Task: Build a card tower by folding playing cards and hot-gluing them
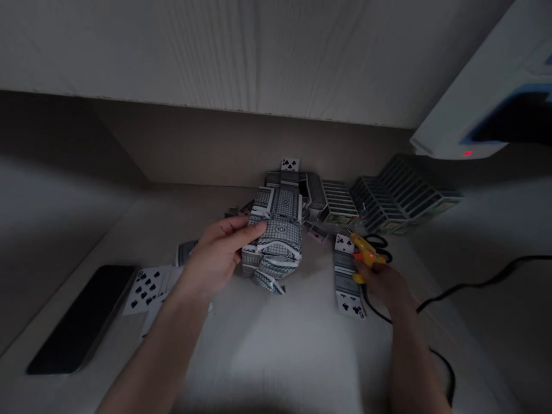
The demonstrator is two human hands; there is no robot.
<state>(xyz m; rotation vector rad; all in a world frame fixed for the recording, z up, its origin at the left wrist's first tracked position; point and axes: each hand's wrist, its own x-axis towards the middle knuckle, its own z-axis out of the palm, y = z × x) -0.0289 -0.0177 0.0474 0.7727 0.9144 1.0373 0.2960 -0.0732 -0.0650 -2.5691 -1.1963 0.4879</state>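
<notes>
My left hand (222,247) grips a model built of folded playing cards (280,233), its patterned card backs facing up, thumb on top. My right hand (382,282) is closed round the handle of a yellow glue gun (364,250) with an orange trigger and a small glowing light. Under the glue gun lies a strip of joined playing cards (347,282), with club cards at its ends. Black-handled scissors (379,244) lie just behind the glue gun, partly hidden by it.
A black phone (81,319) and loose playing cards (146,287) lie at the left. Stepped card structures (388,198) stand along the back. A white power strip (457,126) with a red light juts in at upper right. A black cord (474,287) crosses the right side.
</notes>
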